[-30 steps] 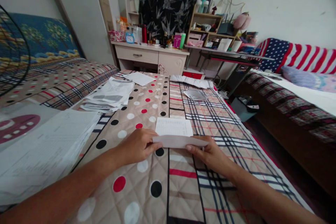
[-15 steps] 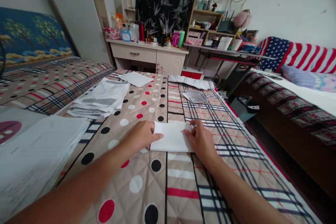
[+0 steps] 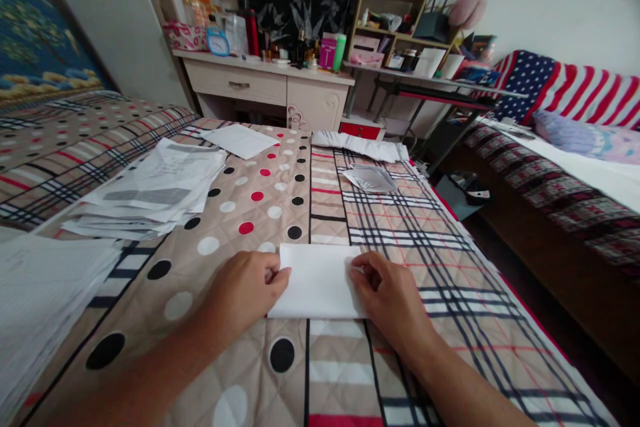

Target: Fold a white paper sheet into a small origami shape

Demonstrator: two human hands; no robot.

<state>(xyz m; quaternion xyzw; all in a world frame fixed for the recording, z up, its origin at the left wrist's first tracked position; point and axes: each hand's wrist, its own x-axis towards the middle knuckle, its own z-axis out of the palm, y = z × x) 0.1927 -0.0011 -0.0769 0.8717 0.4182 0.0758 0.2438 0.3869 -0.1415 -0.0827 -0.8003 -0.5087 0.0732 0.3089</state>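
Paper flap [image 3: 316,282] lowered, bedspread [image 3: 274,195] stretches beyond its edges.

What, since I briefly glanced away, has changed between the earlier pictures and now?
The paper was half-folded; its raised near edge has gone over, away from the person, and now lies flat, hiding the marked face. The left hand and right hand remain at its sides; whether they grip it is unclear. The paper stack and silvery packet stayed put on the bedspread.
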